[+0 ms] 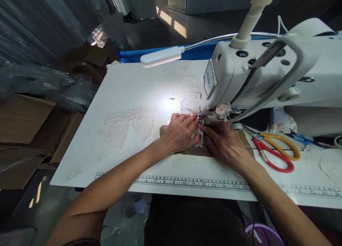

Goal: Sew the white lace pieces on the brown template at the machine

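Note:
White lace point(198, 138) lies under the presser foot point(204, 120) of a white sewing machine point(227, 71). My left hand point(183, 133) rests flat over the lace just left of the foot, its fingers stretched and a little apart. To the right of the foot is my right hand point(221, 139), index finger and thumb extended and apart at the lace's edge; its other fingers are partly hidden by the machine. Beneath both hands is a brown, cardboard-like plate point(192, 151). More lace point(188, 80) stretches behind the foot.
A separate lace piece point(127, 126) lies left on the white table point(88, 149). Scissors point(276, 149) with red and yellow handles are right of my right hand. A lamp point(161, 57) hangs above the table. A printed ruler point(187, 182) runs along the front edge; cardboard boxes point(24, 121) stand left.

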Available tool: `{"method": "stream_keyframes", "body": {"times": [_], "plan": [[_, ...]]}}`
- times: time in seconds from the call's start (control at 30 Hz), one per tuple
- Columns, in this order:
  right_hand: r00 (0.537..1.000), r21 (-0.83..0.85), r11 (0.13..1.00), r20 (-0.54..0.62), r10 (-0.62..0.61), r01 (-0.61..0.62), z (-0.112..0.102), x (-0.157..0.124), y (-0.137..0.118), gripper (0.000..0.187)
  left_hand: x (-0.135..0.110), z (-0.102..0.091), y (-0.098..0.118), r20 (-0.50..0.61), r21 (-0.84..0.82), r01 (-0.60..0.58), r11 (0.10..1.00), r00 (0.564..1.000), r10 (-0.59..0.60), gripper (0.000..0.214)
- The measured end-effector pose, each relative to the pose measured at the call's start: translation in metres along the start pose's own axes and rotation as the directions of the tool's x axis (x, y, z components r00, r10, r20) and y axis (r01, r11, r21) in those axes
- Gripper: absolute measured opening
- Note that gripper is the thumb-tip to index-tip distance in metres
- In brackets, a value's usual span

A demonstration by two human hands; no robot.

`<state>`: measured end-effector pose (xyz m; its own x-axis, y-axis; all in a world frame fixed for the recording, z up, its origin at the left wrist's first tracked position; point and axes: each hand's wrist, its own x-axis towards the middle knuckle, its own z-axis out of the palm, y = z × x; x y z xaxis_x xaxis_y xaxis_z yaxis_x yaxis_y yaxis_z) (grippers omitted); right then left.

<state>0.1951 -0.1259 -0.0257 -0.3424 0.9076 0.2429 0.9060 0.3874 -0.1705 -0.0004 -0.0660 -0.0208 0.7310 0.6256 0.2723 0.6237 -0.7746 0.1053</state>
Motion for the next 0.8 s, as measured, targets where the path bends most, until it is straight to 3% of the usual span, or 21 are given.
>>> {"method": "stream_keyframes", "body": {"times": [0.13,0.27,0.47,0.63,0.8], "plan": [[1.000,0.024,1.000,0.006,-0.008,0.008,0.000,-0.005,0.000,0.039,0.002,0.000,-0.002,-0.055,-0.012,-0.005,1.000,0.998,0.005,0.040],[1.000,0.007,1.000,0.005,-0.016,0.016,0.000,-0.006,0.000,0.041,0.016,-0.001,-0.020,-0.124,-0.004,0.041,0.999,0.991,-0.041,0.031],[0.999,0.102,0.994,-0.009,-0.035,0.036,-0.004,-0.011,0.007,0.043,0.032,-0.005,-0.051,0.030,0.006,0.003,1.000,1.000,-0.003,0.033],[0.998,0.264,0.963,-0.035,-0.051,0.059,-0.013,-0.016,0.019,0.046,0.012,-0.016,-0.037,-0.045,-0.081,-0.105,0.991,0.994,0.102,0.031],[0.997,0.297,0.952,-0.057,-0.053,0.068,-0.020,-0.017,0.022,0.040,-0.011,-0.017,-0.020,0.022,-0.270,-0.243,0.932,0.966,0.259,0.023]]}}
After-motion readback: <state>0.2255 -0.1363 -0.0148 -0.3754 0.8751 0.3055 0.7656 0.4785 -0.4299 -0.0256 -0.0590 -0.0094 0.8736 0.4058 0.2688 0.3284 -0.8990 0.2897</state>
